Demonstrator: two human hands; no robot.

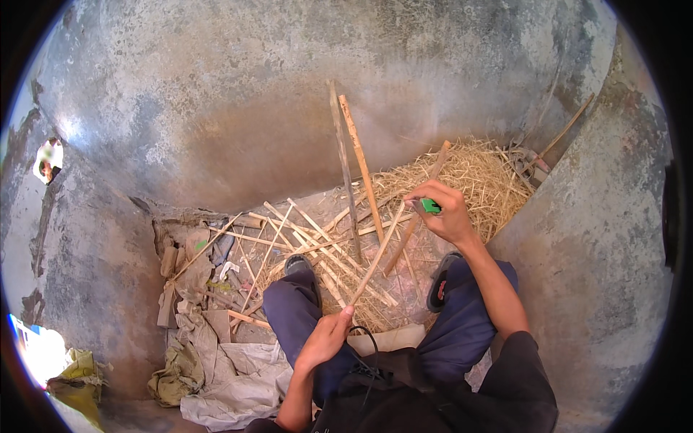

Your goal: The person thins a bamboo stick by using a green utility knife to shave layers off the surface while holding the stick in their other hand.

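Item: thin bamboo strip (377, 254), pale, flat, springy-looking, running slantwise over my knees.

Holding: my left hand (326, 338) pinches its near end; my right hand (446, 211) is closed round a green-handled tool (431, 206) pressed against its far end.

Step, as I judge it: trimming or splitting the strip; the next move needs a steady, shallow stroke along the grain, with my fingers clear.

Beyond the strip: a straw heap (469, 180), dry, golden and tangled. Left of the strip: loose slats (303, 238), crossed. Behind it: two long sticks (350, 155) leaning on the rough, mottled grey wall (216, 94). Far left: crumpled cloth (238, 375) on the floor.
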